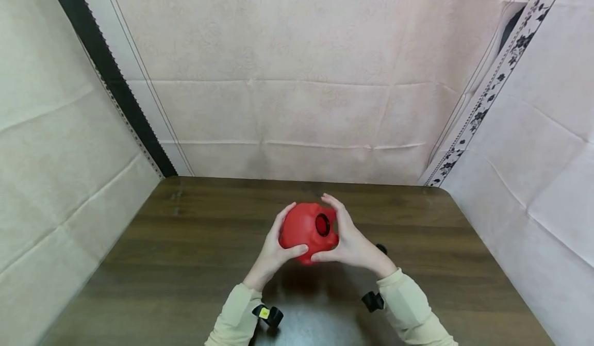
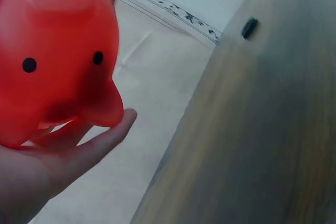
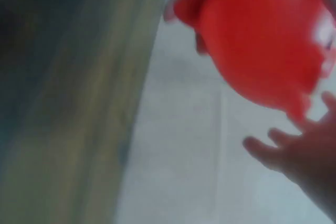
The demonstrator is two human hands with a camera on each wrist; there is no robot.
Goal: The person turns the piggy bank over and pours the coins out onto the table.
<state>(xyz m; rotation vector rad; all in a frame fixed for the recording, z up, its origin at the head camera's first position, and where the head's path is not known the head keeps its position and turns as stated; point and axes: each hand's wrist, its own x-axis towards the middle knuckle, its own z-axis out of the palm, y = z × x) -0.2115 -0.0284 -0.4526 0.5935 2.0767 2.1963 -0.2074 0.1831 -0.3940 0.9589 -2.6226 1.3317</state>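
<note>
A glossy red piggy bank [image 1: 302,227] is held up over the table between two hands. In the head view its round black-rimmed plug [image 1: 322,224] faces up and to the right. The left hand [image 1: 275,253] grips its left side, thumb across the lower front. The right hand [image 1: 351,244] bends around the right side, thumb at the lower edge and fingertips near the top, with a gap by the palm. From the left wrist, the snout and two black dot eyes of the piggy bank [image 2: 63,40] show. The right wrist view is blurred, with spread fingers beside the piggy bank [image 3: 262,40].
Below the hands lies a brown wood-grain table [image 1: 185,263]. Pale cloth [image 1: 297,114] hangs behind it and on both sides, with a dark band at left and a floral border at right. Black camera mounts [image 1: 274,316] sit on both wrists.
</note>
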